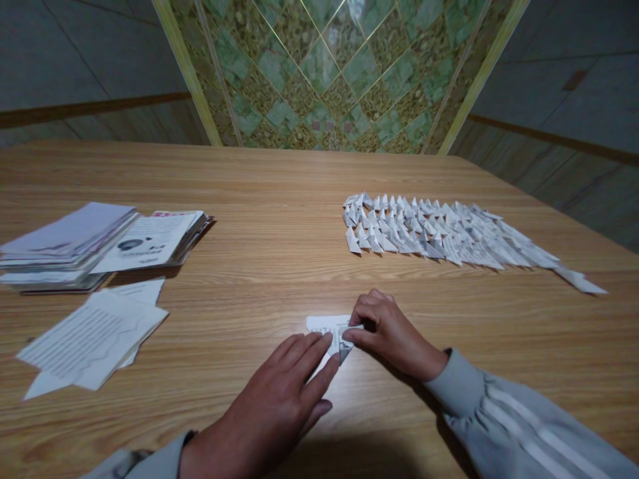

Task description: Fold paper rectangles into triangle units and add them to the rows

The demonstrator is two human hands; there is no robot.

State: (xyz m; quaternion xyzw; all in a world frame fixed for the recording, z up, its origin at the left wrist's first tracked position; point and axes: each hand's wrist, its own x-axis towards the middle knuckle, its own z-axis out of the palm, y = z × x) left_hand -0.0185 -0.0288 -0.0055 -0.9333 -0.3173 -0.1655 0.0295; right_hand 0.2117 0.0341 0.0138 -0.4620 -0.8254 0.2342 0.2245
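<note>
Your folded printed paper (322, 322) lies on the wooden table (259, 279) between your hands: your left hand (282, 389) rests flat across its left part, your right hand (387, 330) pinches its right end.

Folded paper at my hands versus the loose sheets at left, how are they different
The folded paper is small and creased, while the loose sheets are larger, overlapping and fairly flat. Your left hand and right hand touch the folded paper; neither touches the loose sheets. Both are whitish with dark print, on the wooden table.
</note>
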